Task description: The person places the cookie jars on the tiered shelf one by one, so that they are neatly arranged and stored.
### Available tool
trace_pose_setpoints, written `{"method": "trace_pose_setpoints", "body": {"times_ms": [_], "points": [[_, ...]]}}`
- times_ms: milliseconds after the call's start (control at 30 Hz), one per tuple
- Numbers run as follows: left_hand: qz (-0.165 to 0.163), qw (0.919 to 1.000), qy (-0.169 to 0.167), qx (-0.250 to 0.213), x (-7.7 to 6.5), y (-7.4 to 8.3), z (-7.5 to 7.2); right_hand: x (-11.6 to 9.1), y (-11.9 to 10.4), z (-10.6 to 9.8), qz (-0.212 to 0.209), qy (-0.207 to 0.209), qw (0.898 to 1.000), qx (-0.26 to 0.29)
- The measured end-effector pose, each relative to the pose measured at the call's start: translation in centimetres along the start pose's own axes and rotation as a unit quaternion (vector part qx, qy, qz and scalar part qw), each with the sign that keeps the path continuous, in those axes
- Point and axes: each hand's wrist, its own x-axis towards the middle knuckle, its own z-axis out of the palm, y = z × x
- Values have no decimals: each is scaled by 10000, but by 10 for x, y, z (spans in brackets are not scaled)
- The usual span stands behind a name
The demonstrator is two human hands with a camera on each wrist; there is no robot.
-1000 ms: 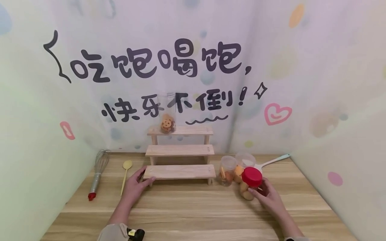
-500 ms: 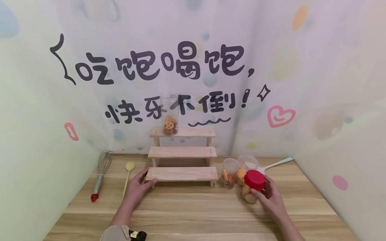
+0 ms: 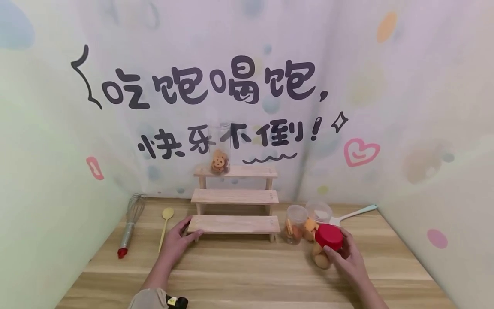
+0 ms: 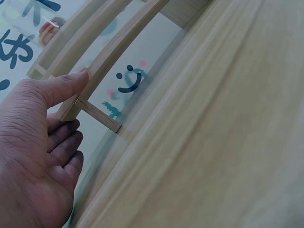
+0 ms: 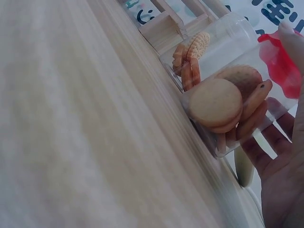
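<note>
My left hand (image 3: pixel 178 241) grips the left end of the lowest step of a three-tier wooden shelf (image 3: pixel 233 224). In the left wrist view, its thumb (image 4: pixel 71 85) lies on the step's edge, with the other fingers curled below. My right hand (image 3: pixel 352 257) holds a clear jar of cookies (image 5: pixel 216 104) by its upper part, with the thumb at the red lid (image 3: pixel 329 237). Beside it stand two clear jars: one with cookies (image 3: pixel 296 225), and another (image 3: pixel 319 210) partly hidden behind the red lid. A tall clear jar with cookies (image 3: pixel 220 162) stands on the top step.
A whisk (image 3: pixel 129 227) and a yellow spoon (image 3: pixel 166 221) lie on the table (image 3: pixel 247 274) left of the shelf. At the back right is a utensil with a pale blue handle (image 3: pixel 360 211). Printed curtains enclose the table at the back and both sides.
The head view has shifted a little, moving the scene right and down. Relative to the other jars, the red-lidded jar has come slightly nearer. My left hand stays on the shelf.
</note>
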Motion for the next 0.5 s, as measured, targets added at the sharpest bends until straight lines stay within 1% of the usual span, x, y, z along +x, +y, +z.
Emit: {"method": "trace_pose_setpoints", "body": {"times_ms": [167,333,500], "points": [[-51,9999,-6,97,0,-4,0,-5,2,1,195,-32,9998,-103],[-51,10000,-32,36,4,-4,-3,-2,1,5,57,59,9999,79],[-67,9999,-60,-126,3,-4,1,-2,-1,1,60,139,9999,29]]}}
